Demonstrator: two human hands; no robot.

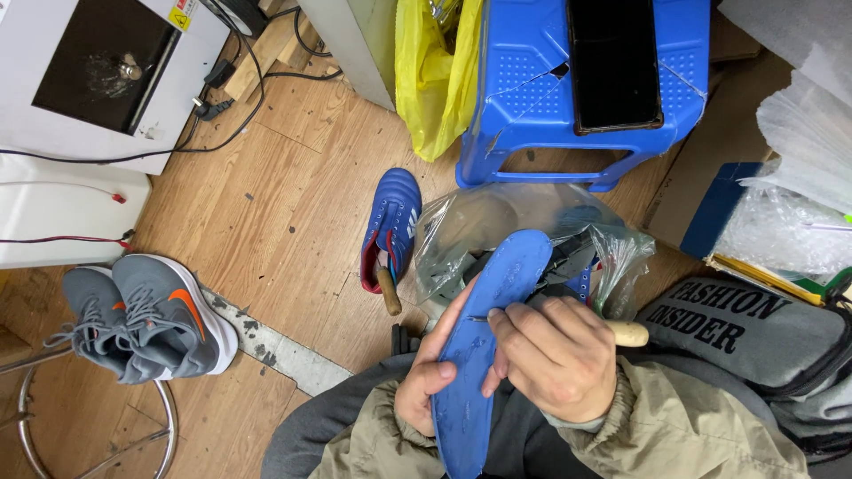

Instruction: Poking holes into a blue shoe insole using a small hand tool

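The left hand (424, 377) gripped a blue insole (486, 346) upright over the lap; the right hand (555, 355), just beside, closed on what looked an awl (627, 333), tip pressed against it.

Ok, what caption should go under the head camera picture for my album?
Left hand holds a blue insole while the right hand presses a wooden-handled tool on it, above a blue boot.

I see a blue insole (484, 346), a blue boot (390, 222) with red lining, grey shoes (146, 324) with orange marks at left, a blue dotted stool (532, 89), a yellow bag (435, 75).
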